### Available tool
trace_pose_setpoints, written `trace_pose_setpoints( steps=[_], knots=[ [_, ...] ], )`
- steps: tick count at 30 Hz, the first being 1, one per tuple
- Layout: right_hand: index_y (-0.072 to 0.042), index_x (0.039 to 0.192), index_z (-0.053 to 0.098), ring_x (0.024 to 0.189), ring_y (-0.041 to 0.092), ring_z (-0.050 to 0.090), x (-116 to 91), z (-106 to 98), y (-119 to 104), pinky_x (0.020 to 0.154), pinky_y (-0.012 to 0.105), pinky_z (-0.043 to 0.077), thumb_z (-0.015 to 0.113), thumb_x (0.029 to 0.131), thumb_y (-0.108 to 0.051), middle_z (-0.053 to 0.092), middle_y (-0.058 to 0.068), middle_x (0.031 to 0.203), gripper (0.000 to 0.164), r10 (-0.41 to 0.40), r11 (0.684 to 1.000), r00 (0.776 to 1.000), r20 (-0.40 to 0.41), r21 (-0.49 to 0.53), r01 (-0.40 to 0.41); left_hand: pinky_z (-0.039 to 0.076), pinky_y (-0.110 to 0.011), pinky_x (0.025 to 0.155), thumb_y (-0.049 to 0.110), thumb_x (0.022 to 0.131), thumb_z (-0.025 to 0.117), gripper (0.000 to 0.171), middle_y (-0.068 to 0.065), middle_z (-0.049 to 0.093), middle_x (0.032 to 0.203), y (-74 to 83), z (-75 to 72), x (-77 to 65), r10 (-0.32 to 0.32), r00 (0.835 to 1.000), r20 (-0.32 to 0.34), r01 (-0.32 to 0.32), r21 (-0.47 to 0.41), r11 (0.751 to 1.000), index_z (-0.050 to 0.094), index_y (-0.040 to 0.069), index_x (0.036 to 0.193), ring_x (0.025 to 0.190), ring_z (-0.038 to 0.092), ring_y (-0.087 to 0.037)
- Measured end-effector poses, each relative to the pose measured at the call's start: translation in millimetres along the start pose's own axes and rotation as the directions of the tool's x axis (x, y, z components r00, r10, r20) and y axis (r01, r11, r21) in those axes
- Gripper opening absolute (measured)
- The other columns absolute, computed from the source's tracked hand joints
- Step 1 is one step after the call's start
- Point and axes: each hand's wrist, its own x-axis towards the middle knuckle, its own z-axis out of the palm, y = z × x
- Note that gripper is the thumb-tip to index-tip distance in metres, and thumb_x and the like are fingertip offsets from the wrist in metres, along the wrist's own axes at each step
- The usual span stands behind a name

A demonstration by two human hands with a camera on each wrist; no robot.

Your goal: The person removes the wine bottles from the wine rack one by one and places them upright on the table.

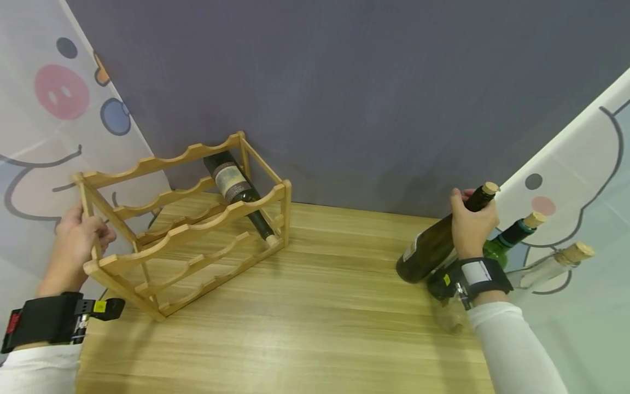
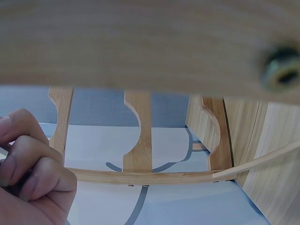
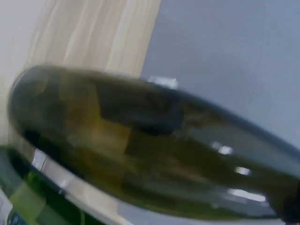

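Observation:
In the head view my left hand (image 1: 74, 246) grips the left end of a wooden wine rack (image 1: 172, 235), fingers curled round its upright. The left wrist view shows these bent fingers (image 2: 44, 178) beside the rack's scalloped rails (image 2: 137, 157). On the right, my right hand (image 1: 471, 230) holds a dark corked wine bottle (image 1: 433, 249) by its neck. That bottle (image 3: 117, 136) leans, its neck up and to the right; whether its base touches the table I cannot tell. A labelled dark bottle (image 1: 231, 180) lies in the rack's right end, cork toward me.
Beside my right wrist stand a green corked bottle (image 1: 499, 249) and a clear glass corked bottle (image 1: 538, 276), partly hidden by my arm. The wooden tabletop (image 1: 315, 306) meets a grey panel (image 1: 344, 109) behind. Cartoon-printed walls (image 1: 29, 126) flank both sides.

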Motion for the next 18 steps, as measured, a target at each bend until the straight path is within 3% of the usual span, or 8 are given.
trace_pose_setpoints(
  steps=[7,18],
  knots=[
    [-0.026,0.100,0.047,0.077,-0.002,0.054,6,4,-17,0.074,0.018,0.041,0.073,0.082,-0.031,0.056,-0.015,0.085,0.031,0.023,0.999,0.996,-0.090,0.033,-0.020,0.042,-0.020,0.049,0.003,0.097,0.033,0.071,0.005,0.050,0.073,-0.7,1.0,1.5,-0.033,0.999,0.002,0.033,0.011,0.999,-0.004,0.010,0.158,0.060,0.052,-0.006],
    [-0.019,0.109,0.063,0.085,-0.001,0.054,26,9,-49,0.081,0.016,0.042,0.075,0.080,-0.035,0.056,-0.016,0.096,0.035,-0.018,1.000,0.987,-0.161,-0.011,0.016,0.035,-0.025,0.045,0.002,0.097,0.029,0.069,0.004,0.046,0.070,1.7,0.9,-0.7,-0.005,1.000,0.021,0.005,-0.014,1.000,-0.001,0.012,0.159,0.055,0.045,-0.009]
  ],
)
